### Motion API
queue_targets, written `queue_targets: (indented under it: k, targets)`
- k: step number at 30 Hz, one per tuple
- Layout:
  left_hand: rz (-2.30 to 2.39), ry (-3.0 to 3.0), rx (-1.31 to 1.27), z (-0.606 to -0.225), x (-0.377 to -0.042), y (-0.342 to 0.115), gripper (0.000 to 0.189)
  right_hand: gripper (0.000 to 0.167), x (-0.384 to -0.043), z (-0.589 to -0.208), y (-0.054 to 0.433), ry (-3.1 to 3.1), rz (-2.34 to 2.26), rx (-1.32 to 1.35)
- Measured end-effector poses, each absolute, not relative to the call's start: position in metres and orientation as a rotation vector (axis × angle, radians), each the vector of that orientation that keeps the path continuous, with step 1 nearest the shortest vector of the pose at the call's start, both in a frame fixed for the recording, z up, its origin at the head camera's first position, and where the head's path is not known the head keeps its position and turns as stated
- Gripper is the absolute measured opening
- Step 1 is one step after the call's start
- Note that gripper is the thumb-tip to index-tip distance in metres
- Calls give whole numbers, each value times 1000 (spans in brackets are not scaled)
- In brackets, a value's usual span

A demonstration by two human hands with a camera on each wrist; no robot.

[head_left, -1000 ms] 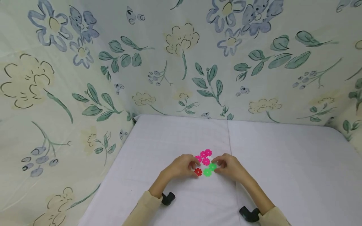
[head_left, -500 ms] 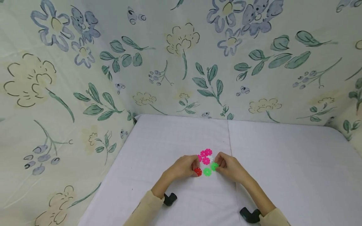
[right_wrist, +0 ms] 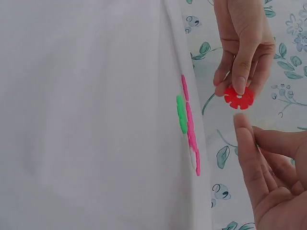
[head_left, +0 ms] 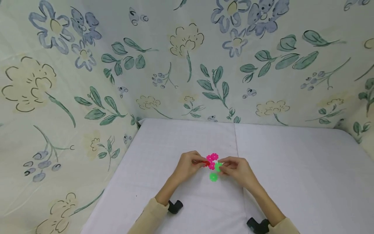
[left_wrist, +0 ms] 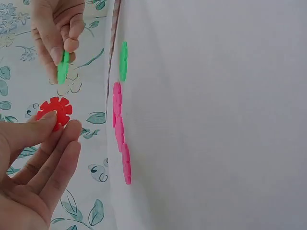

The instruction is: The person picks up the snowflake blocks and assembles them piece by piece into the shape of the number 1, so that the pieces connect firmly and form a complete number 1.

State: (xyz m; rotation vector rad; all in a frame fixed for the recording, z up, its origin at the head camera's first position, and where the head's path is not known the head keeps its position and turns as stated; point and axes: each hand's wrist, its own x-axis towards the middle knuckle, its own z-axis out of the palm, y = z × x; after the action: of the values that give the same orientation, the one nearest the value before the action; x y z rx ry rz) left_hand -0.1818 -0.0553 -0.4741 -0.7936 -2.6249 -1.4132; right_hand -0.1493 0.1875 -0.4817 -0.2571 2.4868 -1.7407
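My left hand [head_left: 185, 166] pinches a red notched plastic disc [left_wrist: 56, 111], a snowflake-type building piece, between thumb and fingers. Opposite it, my right hand [head_left: 239, 169] holds a green notched disc [left_wrist: 63, 69] by its edge. Both pieces are raised above the white cloth, facing each other with a small gap between them in the left wrist view. Below them lie several pink discs [head_left: 214, 156], close together. Another green disc [head_left: 213, 177] rests nearer to me. A white disc [right_wrist: 193, 158] shows partly beside the pink ones in the right wrist view.
White cloth [head_left: 277, 169] covers the table, with a seam running front to back. A floral curtain [head_left: 187, 81] hangs behind and along the left side. Black wrist mounts [head_left: 175, 207] stick out by the sleeves.
My left hand has taken up the red disc from the cloth and raised it. The right hand has drawn one green disc off the group and lifted it toward the left hand.
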Motion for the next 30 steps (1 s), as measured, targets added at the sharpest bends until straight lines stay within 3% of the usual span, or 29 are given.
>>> queue_targets:
  k: [9,30]
  targets:
    - [-1468,-2444,-888,-475,-182,-52,13,28,-146,-476,175,2462,-1986,-214]
    - [-1114,-2313,-1058,-470,-181,-49,18,24,-144,-469,165,2460,-2113,-236]
